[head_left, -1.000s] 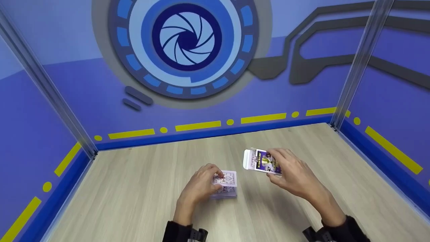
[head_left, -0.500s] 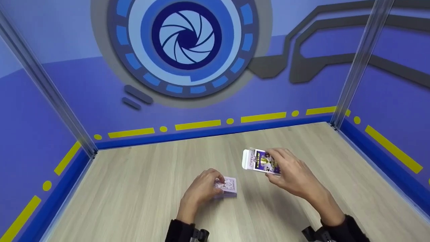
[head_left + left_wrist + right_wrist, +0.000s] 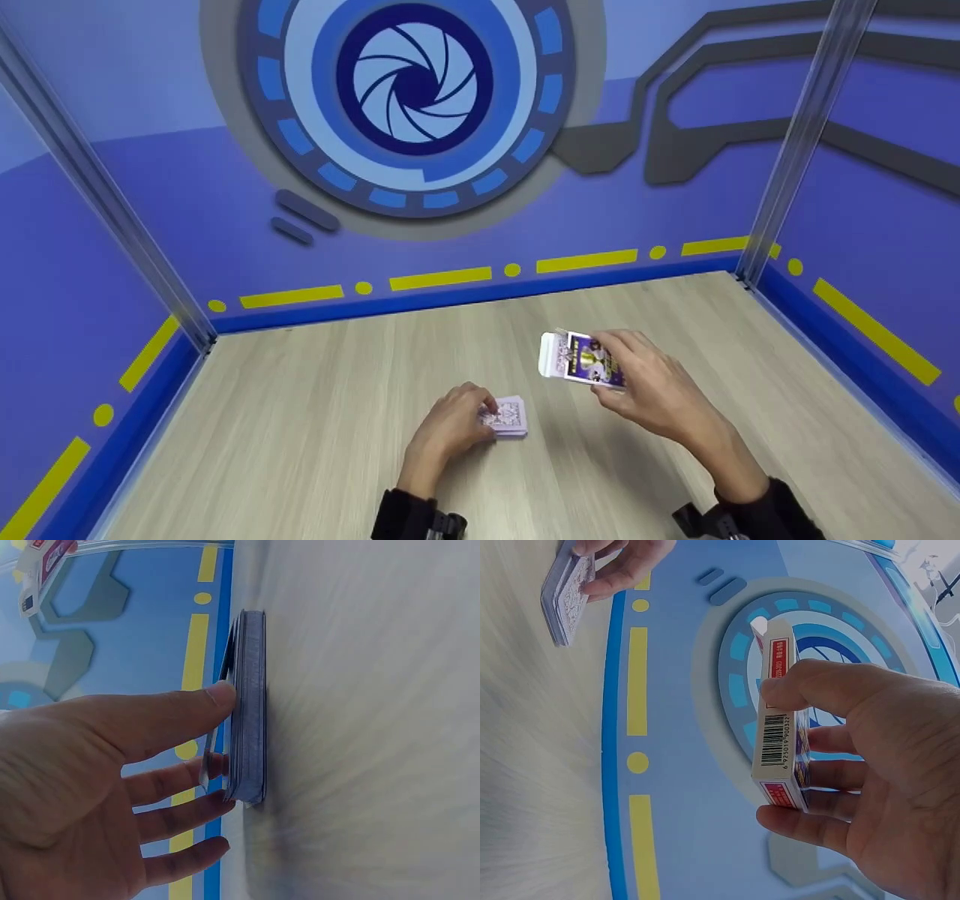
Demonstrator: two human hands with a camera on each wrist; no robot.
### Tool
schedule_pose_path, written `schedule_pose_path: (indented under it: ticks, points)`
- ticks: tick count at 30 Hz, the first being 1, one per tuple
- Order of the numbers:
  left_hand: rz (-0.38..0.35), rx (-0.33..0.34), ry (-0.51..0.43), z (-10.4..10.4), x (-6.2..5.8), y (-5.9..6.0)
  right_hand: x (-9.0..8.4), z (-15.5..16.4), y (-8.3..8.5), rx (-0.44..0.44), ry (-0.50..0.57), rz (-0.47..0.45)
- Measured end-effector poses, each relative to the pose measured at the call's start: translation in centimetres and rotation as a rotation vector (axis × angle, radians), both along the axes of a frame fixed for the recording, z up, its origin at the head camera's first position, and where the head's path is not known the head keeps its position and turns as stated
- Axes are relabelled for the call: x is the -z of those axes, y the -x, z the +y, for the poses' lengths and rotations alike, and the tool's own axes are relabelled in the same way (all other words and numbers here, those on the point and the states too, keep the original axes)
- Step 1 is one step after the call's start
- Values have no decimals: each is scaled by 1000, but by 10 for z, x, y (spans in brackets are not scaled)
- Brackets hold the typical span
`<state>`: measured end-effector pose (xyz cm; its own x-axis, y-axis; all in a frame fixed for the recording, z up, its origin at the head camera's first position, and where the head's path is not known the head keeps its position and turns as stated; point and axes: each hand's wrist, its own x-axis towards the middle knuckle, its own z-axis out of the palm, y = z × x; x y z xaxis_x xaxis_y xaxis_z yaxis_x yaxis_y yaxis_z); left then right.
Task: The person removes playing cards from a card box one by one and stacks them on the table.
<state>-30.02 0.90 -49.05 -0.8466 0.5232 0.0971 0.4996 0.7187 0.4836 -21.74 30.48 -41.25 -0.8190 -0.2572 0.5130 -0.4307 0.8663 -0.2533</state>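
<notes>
A deck of cards (image 3: 513, 418) with a pale purple patterned back lies on the wooden table (image 3: 300, 420). My left hand (image 3: 484, 412) grips its left end. In the left wrist view the thumb (image 3: 214, 697) sits on the top of the deck (image 3: 253, 675), and the fingers (image 3: 202, 806) curl at its near edge, where the top card stands slightly lifted. My right hand (image 3: 604, 367) holds a purple and white card box (image 3: 571, 356) above the table, right of the deck, with its flap end pointing left. The right wrist view shows the box's (image 3: 778, 742) barcode side.
Blue walls (image 3: 150, 210) with yellow dashes close in the table at the back, left and right, with metal posts (image 3: 795, 150) in the two far corners. Bare wood lies left of and behind the hands.
The deck, tilted up under my left hand a second ago, has settled lower and flatter on the table. The right hand and box have barely moved.
</notes>
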Motion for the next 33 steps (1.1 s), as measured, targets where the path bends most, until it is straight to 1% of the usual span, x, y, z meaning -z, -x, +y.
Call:
schedule_pose_path:
  ticks: [9,16,19,22,28,33]
  points:
    - [-10,-14,1,3,3,-2,-1,-1,0,11,-5,-11]
    - [50,18,-17,8,10,-2,-1,-1,0,20,-6,-22]
    - [58,19,-27,11,12,-1,-1,-1,0,22,-4,-25]
    - [60,14,-25,13,11,-1,-2,-1,0,22,-7,-28]
    - [53,0,22,14,9,-4,-1,0,0,18,-12,-21]
    - [69,8,84,15,9,-5,0,-1,0,11,-17,-2]
